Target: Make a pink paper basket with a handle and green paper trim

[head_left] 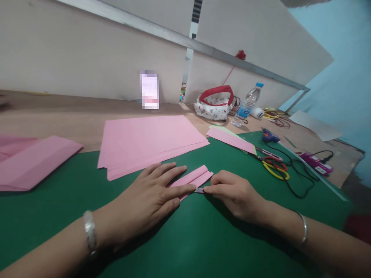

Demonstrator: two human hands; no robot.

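My left hand [153, 189] lies flat with its fingers spread, pressing a narrow folded strip of pink paper [201, 175] against the green mat [191, 239]. Part of the strip is hidden under that hand. Close by on the right, my right hand [236, 193] is closed in a pinch. Between its fingertips and my left index finger shows a small, grey blade-like piece [199, 190] at the strip's near edge; the rest of it is covered by my right fingers.
A stack of pink sheets [153, 139] lies ahead, with folded pink paper [43, 162] at left. To the right are scissors [275, 168], a glue gun [270, 135], a purple power strip [317, 164] and dark cords. Behind stand a bottle [246, 108] and a white-red pouch [213, 108].
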